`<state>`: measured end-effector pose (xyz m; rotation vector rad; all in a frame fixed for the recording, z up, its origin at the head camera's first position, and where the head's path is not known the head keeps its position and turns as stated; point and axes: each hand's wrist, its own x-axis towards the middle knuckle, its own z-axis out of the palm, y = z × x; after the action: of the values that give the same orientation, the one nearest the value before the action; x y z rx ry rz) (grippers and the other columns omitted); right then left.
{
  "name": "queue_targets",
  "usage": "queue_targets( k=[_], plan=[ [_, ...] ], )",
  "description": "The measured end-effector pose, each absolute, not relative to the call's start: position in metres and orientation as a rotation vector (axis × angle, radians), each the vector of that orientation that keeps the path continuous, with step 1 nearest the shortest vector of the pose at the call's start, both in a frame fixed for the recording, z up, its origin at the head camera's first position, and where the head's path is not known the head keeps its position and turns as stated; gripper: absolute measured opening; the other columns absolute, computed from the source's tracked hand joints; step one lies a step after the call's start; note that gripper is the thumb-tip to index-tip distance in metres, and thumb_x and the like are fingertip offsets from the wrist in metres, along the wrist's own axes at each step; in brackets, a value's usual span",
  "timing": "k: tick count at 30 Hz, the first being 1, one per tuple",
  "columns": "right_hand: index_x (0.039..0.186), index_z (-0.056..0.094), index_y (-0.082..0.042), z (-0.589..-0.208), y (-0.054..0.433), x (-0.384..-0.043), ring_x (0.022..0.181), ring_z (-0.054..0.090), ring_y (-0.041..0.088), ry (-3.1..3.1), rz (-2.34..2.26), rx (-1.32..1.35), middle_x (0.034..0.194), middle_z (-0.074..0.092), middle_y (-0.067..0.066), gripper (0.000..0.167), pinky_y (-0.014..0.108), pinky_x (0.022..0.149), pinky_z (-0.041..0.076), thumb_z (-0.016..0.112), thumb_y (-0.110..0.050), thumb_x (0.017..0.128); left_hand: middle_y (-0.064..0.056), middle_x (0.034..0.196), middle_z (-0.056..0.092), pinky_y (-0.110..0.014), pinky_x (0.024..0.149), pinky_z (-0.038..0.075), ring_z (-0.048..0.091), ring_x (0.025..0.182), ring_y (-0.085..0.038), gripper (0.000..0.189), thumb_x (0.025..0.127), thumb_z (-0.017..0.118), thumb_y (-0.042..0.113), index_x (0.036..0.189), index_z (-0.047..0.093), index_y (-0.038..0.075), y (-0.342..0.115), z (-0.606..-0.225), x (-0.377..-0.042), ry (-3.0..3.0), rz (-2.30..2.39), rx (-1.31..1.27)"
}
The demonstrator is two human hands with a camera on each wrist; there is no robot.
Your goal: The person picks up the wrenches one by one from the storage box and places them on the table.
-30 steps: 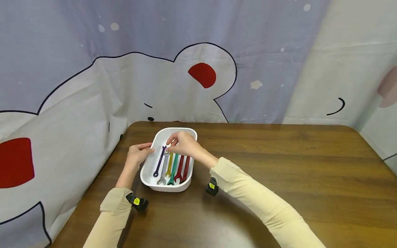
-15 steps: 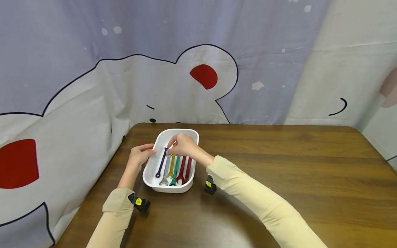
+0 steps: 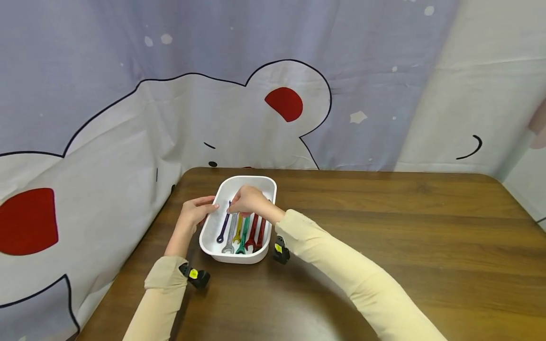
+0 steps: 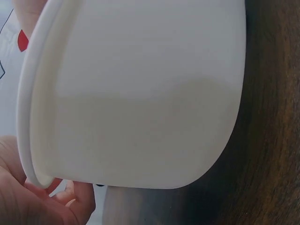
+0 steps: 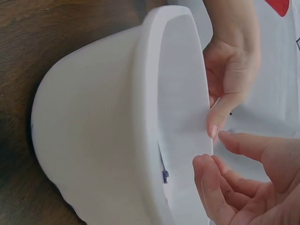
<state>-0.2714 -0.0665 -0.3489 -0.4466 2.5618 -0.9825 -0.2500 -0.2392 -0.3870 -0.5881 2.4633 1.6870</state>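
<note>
A white plastic tub holds combination wrenches lying lengthwise: a purple wrench, a silver wrench, a yellow wrench, a green wrench and two red wrenches. My left hand grips the tub's left rim, thumb on top and fingers bent below it, as the left wrist view shows. Over the far half of the tub hovers my right hand, covering the wrenches' far ends. In the right wrist view its thumb and bent fingers stand apart, with nothing visible between them.
The tub stands on a brown wooden table, near its back left corner. Behind and to the left hangs a printed curtain. Small black cameras are strapped to both wrists.
The right hand has turned slightly at the wrist and its fingers have come down over the purple wrench's far end. The left hand keeps its hold; the head view has shifted a little.
</note>
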Motion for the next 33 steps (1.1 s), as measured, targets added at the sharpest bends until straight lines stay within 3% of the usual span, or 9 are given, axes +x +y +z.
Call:
queue_targets(
  k=[5,9,12,16,23,33],
  plan=[
    [0.081,0.073,-0.005,-0.354,-0.072,-0.276,0.068,0.069,0.019,2.532,-1.015,-0.350,0.086,0.073,0.011,0.017,0.031,0.073,0.058,0.078,-0.022,0.080,-0.001,0.097,0.071,-0.021,0.063,0.050,0.061,0.072,-0.004,0.050,0.088,0.068,0.015,0.136,0.054,0.006,-0.243,-0.389,-0.252,2.397,1.720,-0.584],
    [0.071,0.069,-0.004,-0.361,-0.077,-0.280,0.067,0.069,0.021,2.503,-1.044,-0.308,0.076,0.070,0.011,0.020,0.033,0.073,0.058,0.079,-0.021,0.078,0.007,0.083,0.069,-0.022,0.062,0.053,0.063,0.068,-0.003,0.053,0.088,0.068,0.011,0.137,0.051,0.003,-0.245,-0.390,-0.252,2.317,1.801,-0.556],
    [0.063,0.062,-0.005,-0.363,-0.082,-0.281,0.059,0.065,0.018,2.455,-1.071,-0.288,0.065,0.063,0.007,0.026,0.032,0.073,0.058,0.078,-0.019,0.079,0.007,0.082,0.069,-0.023,0.063,0.055,0.063,0.068,-0.003,0.054,0.088,0.068,0.011,0.138,0.049,0.002,-0.245,-0.390,-0.252,2.272,1.838,-0.554],
    [0.061,0.057,-0.006,-0.362,-0.089,-0.284,0.051,0.055,0.011,2.364,-1.115,-0.244,0.062,0.054,0.002,0.030,0.030,0.076,0.058,0.076,-0.017,0.081,0.008,0.079,0.068,-0.021,0.062,0.054,0.062,0.067,-0.002,0.054,0.087,0.070,0.013,0.137,0.052,0.003,-0.246,-0.390,-0.252,2.286,1.835,-0.588],
    [0.063,0.052,-0.007,-0.361,-0.092,-0.288,0.055,0.056,0.011,2.333,-1.094,-0.207,0.066,0.055,0.003,0.031,0.030,0.081,0.057,0.073,-0.016,0.084,0.011,0.076,0.066,-0.019,0.060,0.052,0.061,0.067,0.000,0.052,0.087,0.070,0.014,0.135,0.055,0.003,-0.244,-0.388,-0.253,2.327,1.810,-0.617],
    [0.067,0.053,0.000,-0.370,-0.092,-0.299,0.059,0.056,0.013,2.134,-1.233,-0.138,0.065,0.057,0.008,0.019,0.032,0.091,0.053,0.060,0.005,0.085,0.015,0.069,0.062,-0.018,0.059,0.052,0.060,0.066,0.000,0.052,0.087,0.069,0.012,0.136,0.053,0.002,-0.245,-0.391,-0.252,2.316,1.833,-0.602]
  ],
)
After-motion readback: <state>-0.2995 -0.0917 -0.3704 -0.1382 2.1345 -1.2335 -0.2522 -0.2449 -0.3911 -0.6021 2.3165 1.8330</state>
